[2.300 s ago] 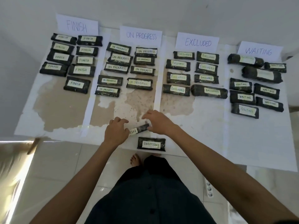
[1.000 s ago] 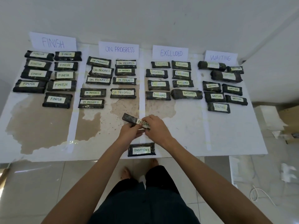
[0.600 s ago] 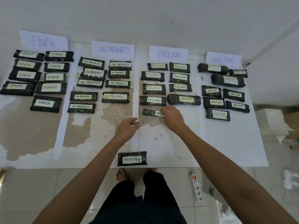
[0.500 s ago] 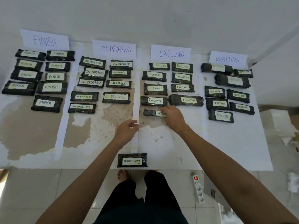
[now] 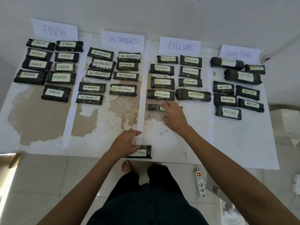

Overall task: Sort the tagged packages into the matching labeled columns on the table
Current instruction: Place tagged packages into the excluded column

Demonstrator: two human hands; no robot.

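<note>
A slim black package (image 5: 153,107) lies in the column under the EXCLUDED sign (image 5: 180,46), below the other Excluded packages. My right hand (image 5: 175,116) rests its fingers on the package's right part and hides most of its tag. Another black package tagged EXCLUDED (image 5: 143,152) lies at the table's front edge with its tag upside down. My left hand (image 5: 125,143) covers its left end, thumb against its upper edge and fingers stretched out above it. I cannot see a grip on either package.
The white paper-covered table (image 5: 243,143) carries columns under FINISH (image 5: 54,30), ON PROGRESS (image 5: 122,40) and WAITING (image 5: 239,54) signs, each holding several tagged packages. White strips separate the columns. A power strip (image 5: 200,184) lies on the floor beside my feet.
The slim package went from both hands down into the Excluded column, where my right hand stays on it. My left hand has drawn back to the package at the front edge.
</note>
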